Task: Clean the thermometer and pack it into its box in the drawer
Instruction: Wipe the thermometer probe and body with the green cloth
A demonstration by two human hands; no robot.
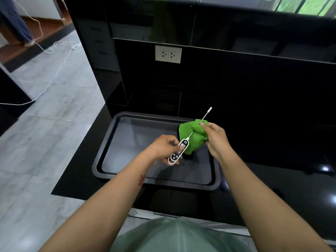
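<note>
A white probe thermometer [179, 150] with a black face and a long thin metal probe is held above a dark tray [112, 128]. My left hand [163, 147] grips its handle from the left. My right hand [215, 138] holds a bunched green cloth [195, 138] wrapped around the middle of the probe. The white-capped probe tip sticks out past the cloth, up and to the right. No box or drawer is in view.
The tray rests on a glossy black counter [272, 179]. A white wall socket [168, 54] sits on the black back panel. To the left is a grey tiled floor [45, 142] with a white cable [54, 77] running across it.
</note>
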